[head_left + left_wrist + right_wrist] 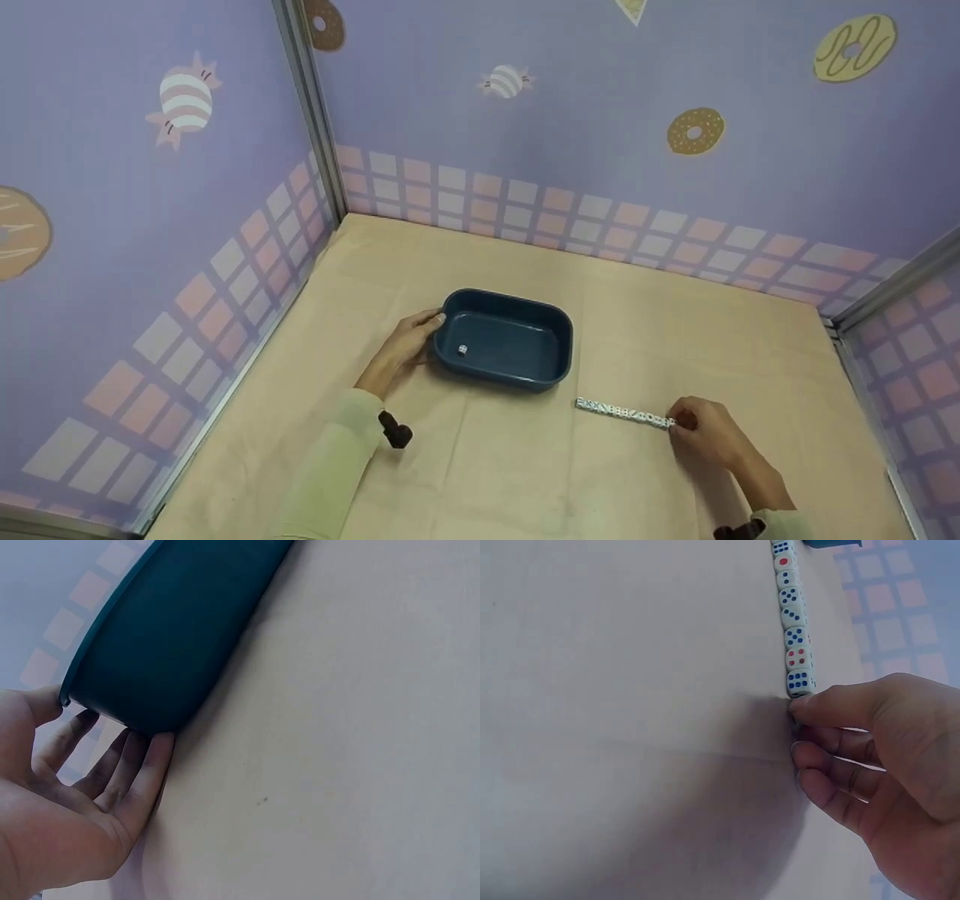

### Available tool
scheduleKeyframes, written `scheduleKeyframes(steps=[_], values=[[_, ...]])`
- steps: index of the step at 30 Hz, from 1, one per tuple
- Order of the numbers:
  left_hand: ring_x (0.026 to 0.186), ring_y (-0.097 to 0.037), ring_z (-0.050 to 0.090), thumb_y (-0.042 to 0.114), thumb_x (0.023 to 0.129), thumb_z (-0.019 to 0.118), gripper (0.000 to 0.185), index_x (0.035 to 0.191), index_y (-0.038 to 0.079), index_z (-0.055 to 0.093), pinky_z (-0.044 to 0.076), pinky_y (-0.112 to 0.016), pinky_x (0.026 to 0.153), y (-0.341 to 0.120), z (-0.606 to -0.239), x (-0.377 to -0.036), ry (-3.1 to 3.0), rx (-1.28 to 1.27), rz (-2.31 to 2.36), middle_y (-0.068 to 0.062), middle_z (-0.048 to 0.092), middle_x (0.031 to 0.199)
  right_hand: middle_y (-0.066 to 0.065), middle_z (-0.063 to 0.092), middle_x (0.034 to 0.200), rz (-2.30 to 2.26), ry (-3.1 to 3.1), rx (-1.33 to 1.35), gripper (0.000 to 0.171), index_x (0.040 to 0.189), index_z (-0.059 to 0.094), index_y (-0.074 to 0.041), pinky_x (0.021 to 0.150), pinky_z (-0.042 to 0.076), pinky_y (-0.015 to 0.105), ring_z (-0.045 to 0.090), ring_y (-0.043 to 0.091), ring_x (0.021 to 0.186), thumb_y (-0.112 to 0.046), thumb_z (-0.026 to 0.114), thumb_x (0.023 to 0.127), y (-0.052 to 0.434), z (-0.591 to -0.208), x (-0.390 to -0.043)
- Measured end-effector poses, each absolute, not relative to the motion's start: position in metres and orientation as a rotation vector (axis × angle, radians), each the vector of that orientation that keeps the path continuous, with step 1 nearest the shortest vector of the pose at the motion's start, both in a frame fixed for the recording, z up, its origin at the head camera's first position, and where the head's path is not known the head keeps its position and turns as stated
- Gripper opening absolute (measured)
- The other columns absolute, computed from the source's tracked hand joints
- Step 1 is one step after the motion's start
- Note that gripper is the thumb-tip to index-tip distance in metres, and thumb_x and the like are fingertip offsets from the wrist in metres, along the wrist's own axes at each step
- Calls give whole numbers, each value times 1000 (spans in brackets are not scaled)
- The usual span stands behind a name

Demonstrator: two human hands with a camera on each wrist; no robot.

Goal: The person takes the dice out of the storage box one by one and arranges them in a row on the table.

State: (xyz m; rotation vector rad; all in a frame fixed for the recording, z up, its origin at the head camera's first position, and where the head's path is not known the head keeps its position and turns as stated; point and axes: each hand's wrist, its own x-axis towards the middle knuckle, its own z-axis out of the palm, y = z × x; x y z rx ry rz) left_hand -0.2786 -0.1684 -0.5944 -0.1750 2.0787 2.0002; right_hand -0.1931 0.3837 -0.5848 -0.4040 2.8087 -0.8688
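Note:
A dark blue rectangular tray (510, 346) with rounded corners sits on the cloth, one white die (462, 349) inside near its left end. My left hand (409, 337) holds the tray's left end; in the left wrist view its thumb is at the rim and its fingertips touch the outer wall below. Right of the tray lies a straight row of white dice (622, 412), with blue and red pips in the right wrist view. At the row's near right end my right hand (900, 742) pinches the last die, mostly hidden by thumb and fingers.
A beige cloth (510, 465) covers the table. Purple panels (525, 127) printed with sweets and pink-white checks stand at the back and both sides, with metal posts (311, 112) at the corners. Dark wrist devices (395, 430) sit on both wrists.

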Motion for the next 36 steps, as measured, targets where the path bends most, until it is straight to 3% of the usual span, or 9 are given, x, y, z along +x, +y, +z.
scheduleKeyframes(steps=[5,12,18,25,36], values=[[145,-36,49,37,110,60,55,158,11,52,50,-52,107,-167,-595,-280,2087,-178,1999,-17,49,161,1,70,95,-846,2774,-379,16,102,73,-7,72,54,28,65,15,86,4,78,92,386,-581,-191],[140,-36,54,37,110,60,54,158,11,52,54,-50,102,-169,-593,-279,2086,-192,1979,-17,51,159,9,67,100,-911,2884,-460,23,111,72,0,76,56,33,64,21,88,-2,83,90,366,-573,-193],[134,-35,60,38,110,59,55,159,14,51,56,-51,98,-169,-590,-277,2029,-198,2007,-17,51,158,9,69,104,-1144,3006,-794,24,111,75,-1,77,59,48,68,28,92,-8,85,91,274,-570,-218],[121,-32,69,36,111,59,51,157,15,54,59,-45,92,-161,-592,-278,2011,-206,2043,-17,57,152,6,69,106,-1159,2854,-1151,22,113,76,-2,81,59,40,69,25,94,-10,83,93,158,-560,-251],[122,-28,66,39,110,59,52,156,15,56,58,-42,90,-166,-593,-277,2103,-184,1991,-14,57,154,10,70,107,-904,2745,-839,25,114,76,1,89,57,41,67,22,97,-17,80,97,58,-563,-291]])
